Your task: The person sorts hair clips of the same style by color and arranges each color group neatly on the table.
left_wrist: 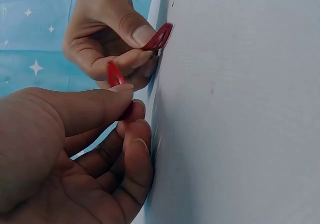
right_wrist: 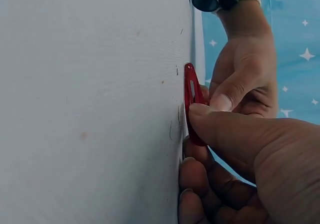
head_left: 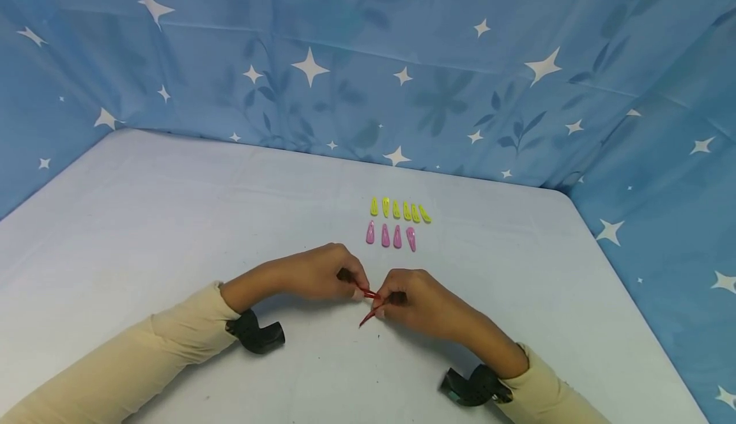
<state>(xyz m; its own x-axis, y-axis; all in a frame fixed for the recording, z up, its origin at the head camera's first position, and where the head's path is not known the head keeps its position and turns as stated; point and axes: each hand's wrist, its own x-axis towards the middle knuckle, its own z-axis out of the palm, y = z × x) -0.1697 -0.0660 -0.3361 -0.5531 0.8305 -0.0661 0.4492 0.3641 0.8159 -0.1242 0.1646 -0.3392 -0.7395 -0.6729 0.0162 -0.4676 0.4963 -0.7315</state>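
Two red snap hair clips are held just over the white table, one in each hand. My left hand pinches a red hair clip between thumb and fingers, its narrow end pointing at the other hand. My right hand pinches the second red hair clip by thumb and fingertips, with its tip near the tabletop. Both hands are close together, fingertips almost meeting. Beyond them lie a row of pink hair clips and, behind it, a row of yellow hair clips.
The white-covered table reaches back to a blue curtain with white stars, which also runs along the right side. A black wrist camera sits on the left wrist and another black camera on the right.
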